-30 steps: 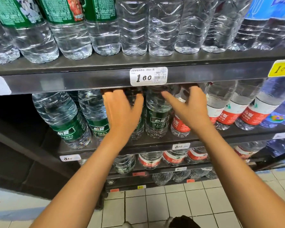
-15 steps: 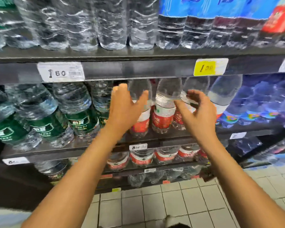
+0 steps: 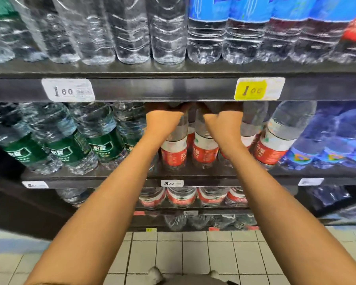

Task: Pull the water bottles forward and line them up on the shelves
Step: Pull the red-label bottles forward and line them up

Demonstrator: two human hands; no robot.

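Bottles with red labels (image 3: 203, 149) stand in the middle section of the second shelf (image 3: 193, 174), between the green-labelled bottles (image 3: 103, 145) on the left and the blue-labelled bottles (image 3: 327, 153) on the right. We reach both arms into this section. Our left hand (image 3: 162, 118) and right hand (image 3: 224, 120) go in at neck height, above the labels, most likely to reach bottles standing further back and draw them to the front edge. The fingers of both hands pass under the upper shelf's front rail (image 3: 173, 89), which hides them; we cannot tell whether either hand is open or gripping a bottle.

Compared with half a second ago, both hands were then open in front of the red-labelled bottles, with fingers in plain sight. They have since gone deeper and higher, and only the backs of the hands and the wrists remain visible. The white 1.60 tag (image 3: 68, 90) and the yellow 1.00 tag (image 3: 259, 89) sit on that rail.
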